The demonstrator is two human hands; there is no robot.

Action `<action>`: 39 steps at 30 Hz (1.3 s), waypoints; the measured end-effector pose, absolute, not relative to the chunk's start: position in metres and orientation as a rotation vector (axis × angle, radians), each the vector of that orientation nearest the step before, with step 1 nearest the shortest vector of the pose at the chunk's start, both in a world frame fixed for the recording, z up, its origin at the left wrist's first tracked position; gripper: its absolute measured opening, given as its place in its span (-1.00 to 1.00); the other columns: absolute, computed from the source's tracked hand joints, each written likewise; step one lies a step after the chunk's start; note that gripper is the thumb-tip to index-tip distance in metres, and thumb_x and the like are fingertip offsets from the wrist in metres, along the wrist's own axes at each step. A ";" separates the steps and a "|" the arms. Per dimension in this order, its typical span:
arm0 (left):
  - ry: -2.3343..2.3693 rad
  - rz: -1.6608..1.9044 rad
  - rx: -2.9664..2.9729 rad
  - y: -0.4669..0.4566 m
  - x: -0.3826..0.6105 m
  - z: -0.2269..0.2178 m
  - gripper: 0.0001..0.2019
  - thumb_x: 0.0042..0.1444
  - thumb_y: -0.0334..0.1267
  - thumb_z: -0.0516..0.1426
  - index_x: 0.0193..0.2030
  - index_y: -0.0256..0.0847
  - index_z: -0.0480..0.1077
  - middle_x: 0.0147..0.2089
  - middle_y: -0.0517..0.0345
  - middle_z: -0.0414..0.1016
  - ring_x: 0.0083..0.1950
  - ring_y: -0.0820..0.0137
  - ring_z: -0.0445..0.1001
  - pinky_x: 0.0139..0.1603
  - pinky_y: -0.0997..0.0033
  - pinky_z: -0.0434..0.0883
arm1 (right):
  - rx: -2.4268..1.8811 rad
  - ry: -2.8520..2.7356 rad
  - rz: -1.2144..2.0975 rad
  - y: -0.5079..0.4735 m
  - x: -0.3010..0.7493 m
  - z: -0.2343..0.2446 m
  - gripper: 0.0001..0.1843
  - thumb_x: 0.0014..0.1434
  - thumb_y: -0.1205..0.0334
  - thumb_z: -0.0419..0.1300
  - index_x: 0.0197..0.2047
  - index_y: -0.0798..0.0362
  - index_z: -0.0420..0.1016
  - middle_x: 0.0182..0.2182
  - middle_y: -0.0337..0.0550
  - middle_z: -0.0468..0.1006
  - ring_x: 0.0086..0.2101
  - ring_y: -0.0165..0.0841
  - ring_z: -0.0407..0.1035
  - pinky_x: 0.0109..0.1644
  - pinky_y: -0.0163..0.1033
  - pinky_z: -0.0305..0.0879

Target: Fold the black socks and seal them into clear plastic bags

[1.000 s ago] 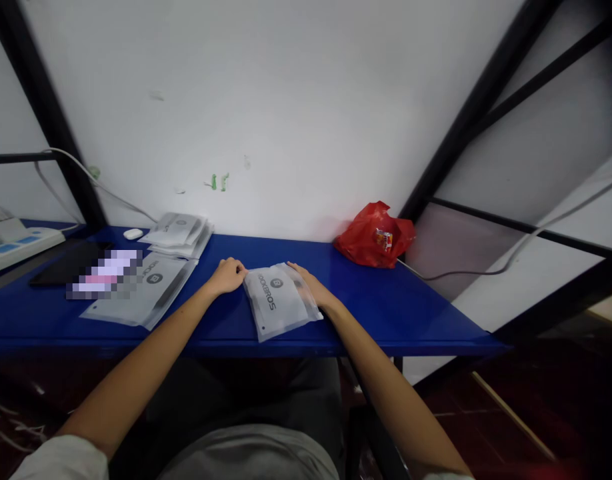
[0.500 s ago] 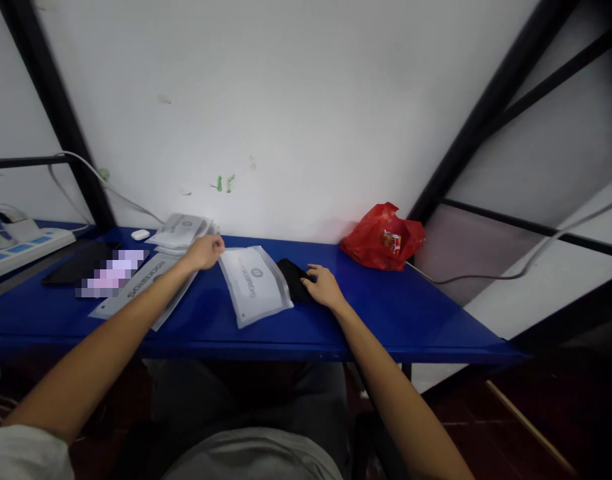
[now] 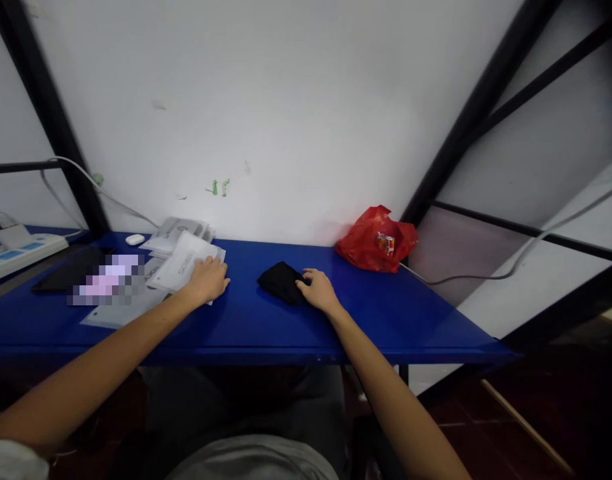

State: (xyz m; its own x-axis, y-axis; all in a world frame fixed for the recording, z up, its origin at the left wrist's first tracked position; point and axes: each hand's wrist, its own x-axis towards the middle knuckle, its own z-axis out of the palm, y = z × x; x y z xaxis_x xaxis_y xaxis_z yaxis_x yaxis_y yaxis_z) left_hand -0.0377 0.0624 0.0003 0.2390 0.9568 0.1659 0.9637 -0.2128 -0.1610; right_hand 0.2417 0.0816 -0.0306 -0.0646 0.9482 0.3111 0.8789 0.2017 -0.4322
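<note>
My left hand (image 3: 209, 279) holds the right end of a frosted plastic bag (image 3: 181, 261) with grey lettering, its fingers bent over the edge. The bag lies aslant over other flat printed bags (image 3: 123, 308) at the left of the blue table. My right hand (image 3: 317, 289) grips the right edge of a folded black cloth item (image 3: 280, 281) lying flat on the table; its exact kind cannot be made out. Thumb and fingers are curled at that edge, the fingertips partly hidden.
Behind the bags a small pile of similar bags (image 3: 173, 231) rests near the wall, beside a white earbud case (image 3: 135, 239). A blurred-out phone (image 3: 109, 279), a dark tablet-like slab (image 3: 61, 270) and a power strip (image 3: 31, 255) are left. A red plastic bag (image 3: 369, 240) stands back right.
My left hand has brought the printed plastic bag from the middle leftward onto the other bags. More of the black cloth item now shows; my right hand stays at its edge.
</note>
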 end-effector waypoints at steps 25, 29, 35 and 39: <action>-1.851 -0.653 -2.486 0.096 0.015 -0.045 -0.62 0.24 -0.28 -0.11 0.09 -0.40 0.32 0.19 -0.23 0.28 0.23 0.11 0.19 0.20 0.16 0.16 | -1.729 -2.067 0.001 0.103 0.286 -0.051 -0.59 0.22 0.17 0.04 0.07 0.16 0.41 0.12 0.09 0.39 0.17 -0.16 0.20 0.25 -0.05 0.09; -1.840 -0.691 -2.482 0.094 0.015 -0.047 -0.62 0.24 -0.28 -0.11 0.08 -0.38 0.33 0.18 -0.23 0.30 0.23 0.11 0.20 0.19 0.14 0.16 | -1.717 -2.052 0.022 0.104 0.286 -0.050 -0.59 0.22 0.18 0.03 0.07 0.17 0.42 0.11 0.11 0.40 0.16 -0.17 0.21 0.25 -0.05 0.09; -1.838 -0.777 -2.456 0.090 0.014 -0.044 -0.65 0.21 -0.34 -0.09 0.08 -0.33 0.33 0.11 -0.16 0.35 0.15 0.15 0.27 0.14 0.17 0.23 | -1.697 -2.038 0.048 0.105 0.287 -0.051 -0.63 0.20 0.18 0.05 0.04 0.08 0.44 0.08 0.04 0.43 0.15 -0.17 0.24 0.23 -0.03 0.11; -1.738 -0.927 -2.392 0.075 0.019 -0.029 -0.62 0.22 -0.40 -0.15 0.13 -0.32 0.26 0.10 -0.10 0.34 0.11 0.20 0.26 0.10 0.20 0.24 | -1.695 -2.028 0.055 0.105 0.288 -0.052 -0.62 0.20 0.17 0.06 0.04 0.09 0.44 0.08 0.05 0.43 0.14 -0.19 0.24 0.22 -0.04 0.12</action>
State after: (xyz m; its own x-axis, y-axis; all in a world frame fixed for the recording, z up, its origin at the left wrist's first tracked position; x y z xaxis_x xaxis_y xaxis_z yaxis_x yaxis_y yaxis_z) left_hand 0.0193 0.0747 -0.0286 0.1924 0.8526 0.4859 0.8782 -0.3705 0.3024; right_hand 0.2878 0.1053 -0.0515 -0.1063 0.9339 0.3413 0.9140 0.2269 -0.3363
